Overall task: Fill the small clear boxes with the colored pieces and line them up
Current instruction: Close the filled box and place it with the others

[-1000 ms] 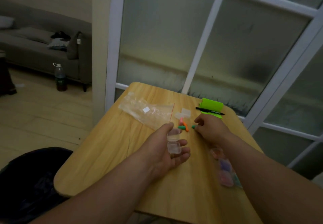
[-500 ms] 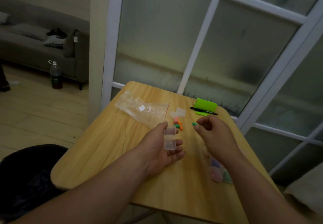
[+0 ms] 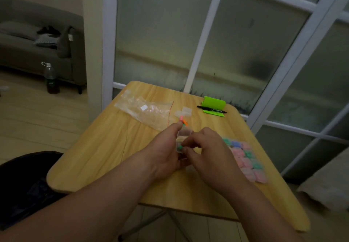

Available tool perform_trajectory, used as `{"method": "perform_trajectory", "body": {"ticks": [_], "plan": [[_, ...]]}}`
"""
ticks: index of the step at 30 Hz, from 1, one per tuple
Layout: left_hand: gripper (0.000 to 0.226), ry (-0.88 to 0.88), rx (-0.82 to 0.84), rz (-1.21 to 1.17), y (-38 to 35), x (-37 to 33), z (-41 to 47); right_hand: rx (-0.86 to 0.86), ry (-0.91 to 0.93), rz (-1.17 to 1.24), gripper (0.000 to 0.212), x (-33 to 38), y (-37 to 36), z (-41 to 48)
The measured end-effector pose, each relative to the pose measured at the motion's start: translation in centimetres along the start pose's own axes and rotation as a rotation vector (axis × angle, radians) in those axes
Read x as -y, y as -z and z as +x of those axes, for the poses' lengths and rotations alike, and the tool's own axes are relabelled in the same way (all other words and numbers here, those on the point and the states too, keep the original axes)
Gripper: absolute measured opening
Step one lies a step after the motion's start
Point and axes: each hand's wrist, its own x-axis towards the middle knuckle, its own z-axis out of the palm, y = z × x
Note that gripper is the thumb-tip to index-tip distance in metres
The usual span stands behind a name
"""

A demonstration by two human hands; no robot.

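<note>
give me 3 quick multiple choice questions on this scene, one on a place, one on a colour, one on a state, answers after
1. The filled boxes lie:
A) left of the left hand
B) right of the right hand
C) between the two hands

2. The piece pinched by the right hand is:
A) orange
B) blue
C) green

3. The left hand:
A) holds a small clear box
B) lies flat and open
C) is a fist holding nothing

Answers:
1 B: they sit in rows on the table beyond that hand.
2 C: green shows in its pinch.
3 A: thumb and fingers curl round the box.
</note>
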Motion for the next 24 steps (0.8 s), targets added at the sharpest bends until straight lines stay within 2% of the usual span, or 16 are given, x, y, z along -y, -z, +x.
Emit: {"method": "perform_trajectory", "body": {"ticks": [5,10,14,18,21,24], "plan": [[0.058,-0.002,-0.044,0.003,0.2,0.0,0.1,0.000,0.012,-0.019,0.006,0.4,-0.3,0.2],[0.055,-0.015,-0.011,-0.020,0.3,-0.2,0.1,0.007,0.014,-0.019,0.007,0.1,-0.6,0.2],[0.050,-0.021,-0.012,-0.049,0.5,-0.4,-0.4,-0.009,0.032,0.055,0.012,-0.1,-0.7,0.2],[0.050,-0.054,-0.129,-0.073,0.6,-0.6,-0.5,-0.085,-0.040,0.065,0.009,-1.9,-0.7,1.3],[0.053,-0.093,-0.240,-0.051,1.0,-1.2,-0.3,-0.057,-0.117,-0.013,0.011,-3.8,-1.3,3.3],[0.052,-0.102,-0.285,-0.067,1.5,-1.7,-0.4,-0.007,-0.139,-0.120,0.013,-4.8,-2.4,6.0]]}}
